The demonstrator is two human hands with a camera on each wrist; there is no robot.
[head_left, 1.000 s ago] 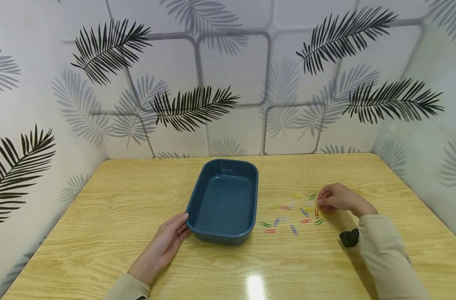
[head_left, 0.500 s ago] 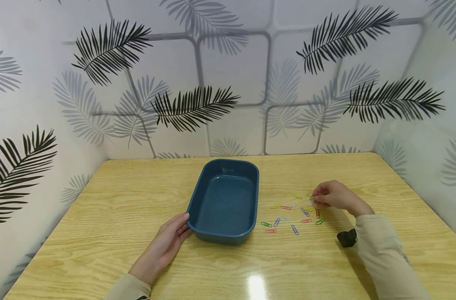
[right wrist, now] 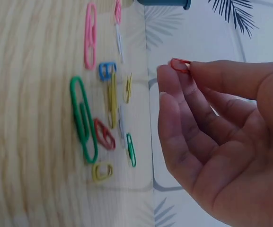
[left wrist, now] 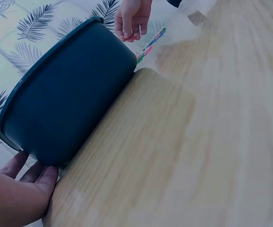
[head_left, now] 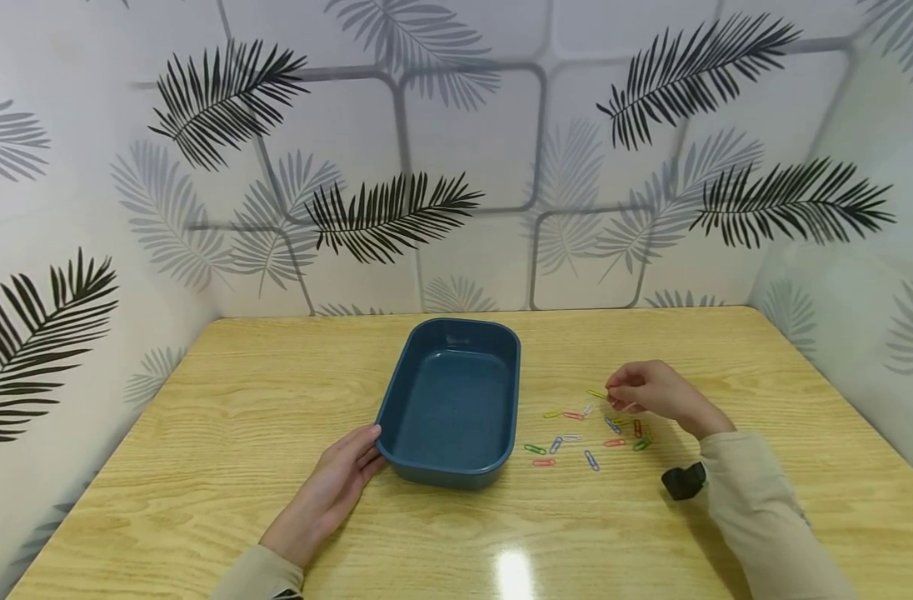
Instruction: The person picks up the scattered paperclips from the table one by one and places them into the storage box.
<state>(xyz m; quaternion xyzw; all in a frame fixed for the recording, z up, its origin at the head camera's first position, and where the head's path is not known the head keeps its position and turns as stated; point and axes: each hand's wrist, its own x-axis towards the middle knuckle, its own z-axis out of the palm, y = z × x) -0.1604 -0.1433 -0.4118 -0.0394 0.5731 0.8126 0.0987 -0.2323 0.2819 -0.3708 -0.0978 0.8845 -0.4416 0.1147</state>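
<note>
My right hand (head_left: 661, 397) pinches a red paper clip (right wrist: 180, 65) between thumb and forefinger, held above the table in the right wrist view. Below and beside it lie several loose paper clips, among them a green one (right wrist: 84, 120), a pink one (right wrist: 90, 37) and a red one (right wrist: 104, 135). A deep blue rectangular basin (head_left: 449, 477) stands left of the clips, with only its bare inside showing. At its near left corner my left hand (head_left: 338, 477) holds it, thumb at the rim and fingers against the outer wall (left wrist: 67, 94).
The wooden table (head_left: 202, 433) is backed by a leaf-patterned wall (head_left: 471, 150). Nearest the basin lie a green clip (head_left: 535, 449) and a pink clip (head_left: 544, 462). A small black device (head_left: 683, 481) sits at the right cuff.
My right hand has moved left over the scattered clips, toward the basin, with the red paper clip in its pinch. The left hand and the basin stay in place.
</note>
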